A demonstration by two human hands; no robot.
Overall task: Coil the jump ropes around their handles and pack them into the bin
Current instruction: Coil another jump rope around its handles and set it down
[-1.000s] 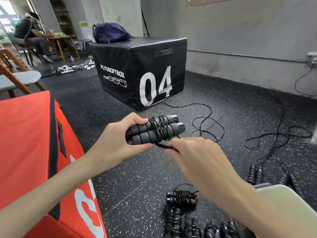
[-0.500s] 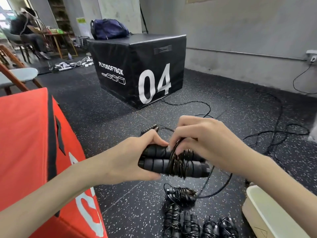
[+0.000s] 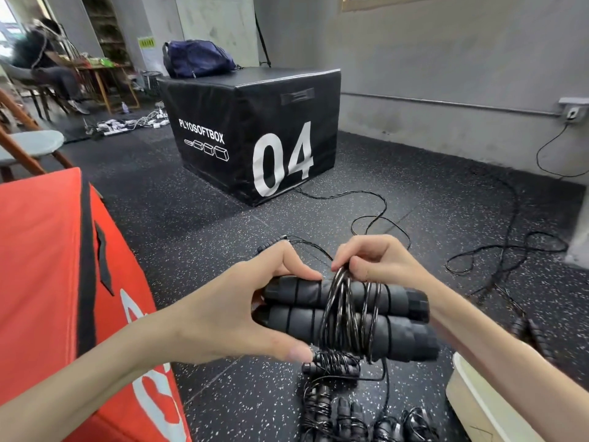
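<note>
Jump rope handles [image 3: 347, 317], two black foam grips laid side by side, are gripped at one end between thumb and fingers of the left hand [image 3: 229, 314]. Rope loops [image 3: 342, 311] around them are pinched just above by the right hand [image 3: 379, 260]. Coiled ropes [image 3: 331, 365] lie on the floor below the fingers, beside the bin [image 3: 471, 393].

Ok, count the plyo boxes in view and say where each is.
2. The black box marked 04 stands on the floor ahead; the red box sits close at the left, partly cropped. Others may be hidden.
</note>
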